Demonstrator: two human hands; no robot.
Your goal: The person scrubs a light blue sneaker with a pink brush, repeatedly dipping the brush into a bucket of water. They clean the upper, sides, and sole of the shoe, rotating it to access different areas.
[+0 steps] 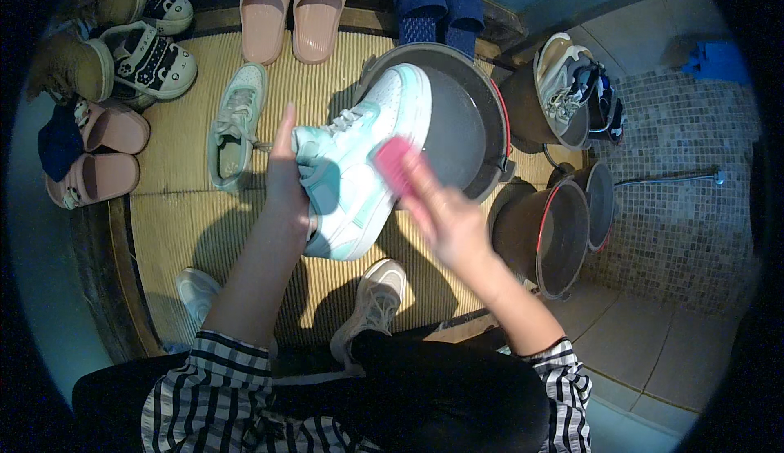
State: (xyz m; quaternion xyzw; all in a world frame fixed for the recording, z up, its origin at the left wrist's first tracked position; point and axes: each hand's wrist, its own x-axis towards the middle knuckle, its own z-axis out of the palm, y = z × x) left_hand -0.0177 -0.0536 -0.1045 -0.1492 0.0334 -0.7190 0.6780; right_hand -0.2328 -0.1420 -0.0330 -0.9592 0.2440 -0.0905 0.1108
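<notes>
My left hand [288, 189] is tucked into the opening of a white and mint-green sneaker [367, 146], thumb outside, holding it up with its side turned towards me. In my right hand [453, 220] is a pink scrubbing brush [398, 162], blurred, against the side of the shoe near the sole; its bristles are hidden. Behind the raised toe stands a dark bucket [459, 140] with a red-edged rim. The matching mint sneaker [236, 125] rests on the ribbed mat to the left, its laces in place.
Pink slides [318, 12] and navy slippers [438, 6] line the far edge. More shoes [153, 61] crowd the left. At right are a bucket with sneakers [566, 85], further buckets [563, 238] and a metal spout or pipe [667, 178] over mosaic tiles. My own feet [376, 294] stand on the mat [184, 232].
</notes>
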